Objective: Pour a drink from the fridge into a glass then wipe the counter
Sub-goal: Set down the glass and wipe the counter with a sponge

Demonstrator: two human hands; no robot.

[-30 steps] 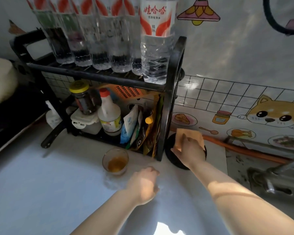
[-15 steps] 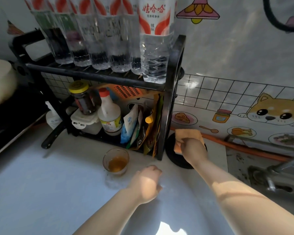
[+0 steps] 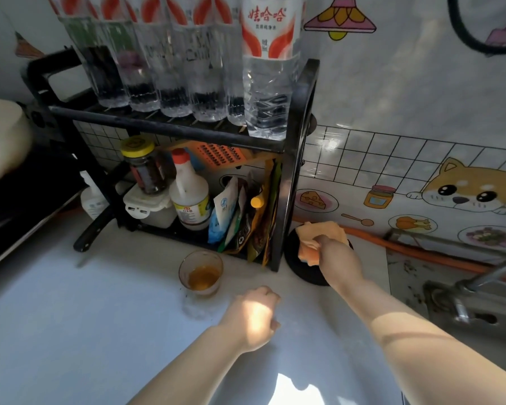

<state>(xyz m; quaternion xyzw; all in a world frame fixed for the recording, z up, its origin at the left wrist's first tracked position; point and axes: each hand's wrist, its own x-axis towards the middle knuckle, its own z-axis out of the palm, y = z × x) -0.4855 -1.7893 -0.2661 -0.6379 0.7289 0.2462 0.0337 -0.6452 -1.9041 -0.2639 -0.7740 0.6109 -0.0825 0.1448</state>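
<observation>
A small glass (image 3: 200,273) with amber drink in its bottom stands on the white counter (image 3: 70,331), just in front of the black rack. My right hand (image 3: 338,258) grips an orange cloth (image 3: 319,238) over a round black disc (image 3: 300,267) beside the rack's right end. My left hand (image 3: 253,317) rests as a loose fist on the counter, a little right of the glass, holding nothing.
The two-tier black rack (image 3: 300,147) carries several water bottles (image 3: 270,68) on top and a jar, a white bottle and sachets below. A sink with a tap (image 3: 462,290) lies at the right. A dark stove (image 3: 9,206) sits at the left.
My right hand has closed on the orange cloth and lifted its near part off the black disc. The left hand has stayed in place.
</observation>
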